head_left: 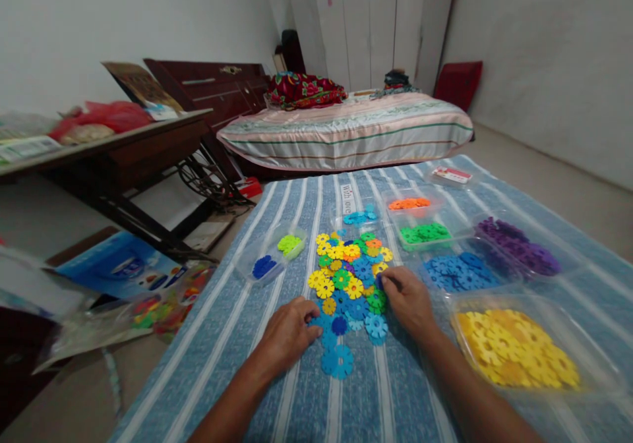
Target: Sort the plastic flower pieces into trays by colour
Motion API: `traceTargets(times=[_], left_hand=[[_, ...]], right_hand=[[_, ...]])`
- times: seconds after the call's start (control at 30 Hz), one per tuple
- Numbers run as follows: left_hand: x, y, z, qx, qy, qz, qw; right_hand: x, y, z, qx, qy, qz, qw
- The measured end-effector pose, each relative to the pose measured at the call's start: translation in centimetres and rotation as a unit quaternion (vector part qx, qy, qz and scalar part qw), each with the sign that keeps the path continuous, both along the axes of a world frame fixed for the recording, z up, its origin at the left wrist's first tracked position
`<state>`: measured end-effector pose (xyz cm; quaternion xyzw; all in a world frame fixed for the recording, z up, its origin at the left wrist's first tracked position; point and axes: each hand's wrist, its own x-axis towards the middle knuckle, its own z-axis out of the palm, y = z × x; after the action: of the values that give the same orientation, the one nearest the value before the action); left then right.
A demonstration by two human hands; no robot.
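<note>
A mixed pile of flower-shaped plastic discs (341,278), in yellow, blue, green and orange, lies on the striped blue cloth. At its lower left edge rests my left hand (291,329). Its thumb and forefinger stand apart beside light blue discs, and the other fingers are curled. My right hand (409,298) pinches a dark blue flower disc (380,281) at the pile's right side. One more dark blue disc (339,325) lies among the light blue ones. Nearest me, a pair of overlapping light blue discs (341,362) sits on the cloth.
Clear tubs on the right hold yellow discs (514,351), blue discs (459,271), purple discs (519,245), green discs (425,233) and orange discs (409,204). Left of the pile, a divided tub (254,278) holds dark blue and lime discs. Light blue discs (360,216) fill another tub behind.
</note>
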<state>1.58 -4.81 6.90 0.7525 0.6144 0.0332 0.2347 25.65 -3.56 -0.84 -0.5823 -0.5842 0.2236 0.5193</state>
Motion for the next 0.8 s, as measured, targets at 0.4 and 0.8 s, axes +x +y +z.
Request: traceTargets(times=[0.4, 0.8], left_hand=[[-0.2, 1.0, 1.4, -0.157, -0.205, 0.047, 0.965], [5.2, 12.7, 5.2, -0.022, -0.293, 0.110, 0.950]], right_hand=[[-0.2, 0.1, -0.2, 0.002, 0.004, 0.005, 1.000], [-0.5, 0.1, -0.4, -0.004, 0.006, 0.012, 1.000]])
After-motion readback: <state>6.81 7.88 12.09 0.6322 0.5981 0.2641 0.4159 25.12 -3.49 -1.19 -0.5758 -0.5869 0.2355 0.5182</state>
